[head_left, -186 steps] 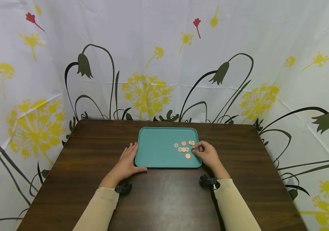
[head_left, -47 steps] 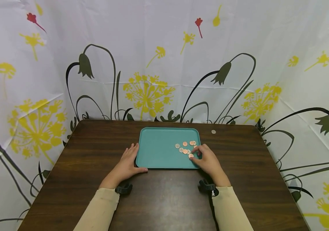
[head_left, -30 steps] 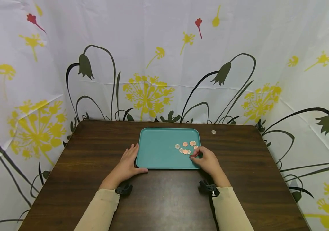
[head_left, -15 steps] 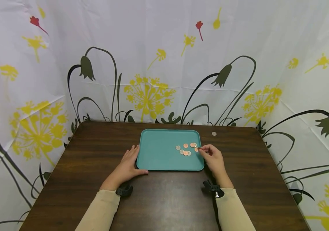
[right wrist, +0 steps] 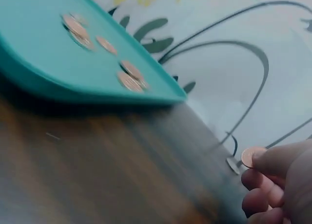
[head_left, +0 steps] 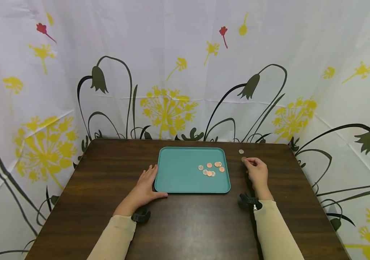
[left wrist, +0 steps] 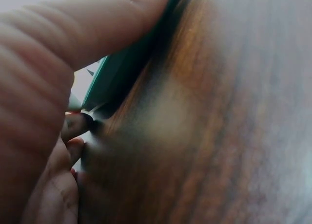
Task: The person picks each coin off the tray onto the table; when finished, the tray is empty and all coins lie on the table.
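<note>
A teal tray [head_left: 178,169] lies on the dark wooden table, with several copper coins [head_left: 222,169] and silver coins [head_left: 200,167] on its right half. My left hand [head_left: 142,187] rests at the tray's left corner, fingers spread along the side and thumb by the front edge. To the right of the tray, my right hand [head_left: 258,174] pinches a copper coin [right wrist: 251,157] between thumb and fingers over the table. One silver coin [head_left: 241,151] lies on the table just beyond that hand. The left wrist view shows the left thumb [left wrist: 97,27] against the tray's edge.
Brown table [head_left: 185,224] extends around the tray on all sides. Behind it hangs a white cloth [head_left: 185,43] printed with flowers, reaching down to the table's back edge.
My right hand took a copper coin from the tray's front right part and carried it right, past the tray's edge. Earlier, a silver coin came to lie on the table. The left hand stays put.
</note>
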Motion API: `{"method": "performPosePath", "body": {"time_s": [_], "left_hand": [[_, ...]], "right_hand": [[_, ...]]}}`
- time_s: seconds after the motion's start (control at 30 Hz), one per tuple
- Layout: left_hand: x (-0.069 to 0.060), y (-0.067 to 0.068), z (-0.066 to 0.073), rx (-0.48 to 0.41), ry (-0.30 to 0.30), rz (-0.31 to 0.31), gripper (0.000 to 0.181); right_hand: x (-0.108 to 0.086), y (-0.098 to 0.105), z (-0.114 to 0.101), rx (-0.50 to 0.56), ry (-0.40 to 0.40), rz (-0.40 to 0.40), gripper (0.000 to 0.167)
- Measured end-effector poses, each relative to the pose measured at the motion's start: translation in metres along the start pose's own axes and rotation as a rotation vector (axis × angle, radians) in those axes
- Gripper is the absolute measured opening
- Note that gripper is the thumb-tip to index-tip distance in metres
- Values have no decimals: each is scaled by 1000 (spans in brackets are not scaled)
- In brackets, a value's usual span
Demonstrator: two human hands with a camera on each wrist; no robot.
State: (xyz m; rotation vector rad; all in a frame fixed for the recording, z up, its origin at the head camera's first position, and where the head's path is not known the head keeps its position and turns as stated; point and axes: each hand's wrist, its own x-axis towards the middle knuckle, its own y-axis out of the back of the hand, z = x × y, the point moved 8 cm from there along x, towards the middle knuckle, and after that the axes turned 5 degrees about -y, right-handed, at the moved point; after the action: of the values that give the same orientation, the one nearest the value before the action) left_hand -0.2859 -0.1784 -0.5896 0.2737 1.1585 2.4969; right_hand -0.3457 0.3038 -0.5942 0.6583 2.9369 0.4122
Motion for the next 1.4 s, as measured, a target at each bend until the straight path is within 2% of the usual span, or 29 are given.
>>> {"method": "performPosePath", "body": {"time_s": [0.1, 0.27, 0.43, 0.53, 0.77, 1.03, 1.3, 1.4], "left_hand": [[-1, -3, -1, 1, 6, -8, 129], [-1, -4, -1, -9, 2, -11, 129], [1, -2, 0, -1, 1, 1, 129], [3, -1, 0, -1, 3, -4, 130], [1, 1, -1, 7, 6, 3, 129], [6, 1, 2, -7, -5, 7, 128], [3, -1, 2, 2, -9, 0, 129], [3, -1, 1, -8, -6, 0, 129]], "right_hand": [[18, 3, 8, 4, -73, -32, 34], [40, 10, 12, 46, -181, -47, 34], [49, 11, 8, 118, -268, -49, 30], [52, 10, 8, 123, -310, -15, 26], [55, 4, 7, 65, -302, 23, 28], [59, 9, 2, -23, -307, 71, 26], [55, 7, 4, -83, -336, 67, 27], [55, 7, 5, -62, -321, 63, 28]]}}
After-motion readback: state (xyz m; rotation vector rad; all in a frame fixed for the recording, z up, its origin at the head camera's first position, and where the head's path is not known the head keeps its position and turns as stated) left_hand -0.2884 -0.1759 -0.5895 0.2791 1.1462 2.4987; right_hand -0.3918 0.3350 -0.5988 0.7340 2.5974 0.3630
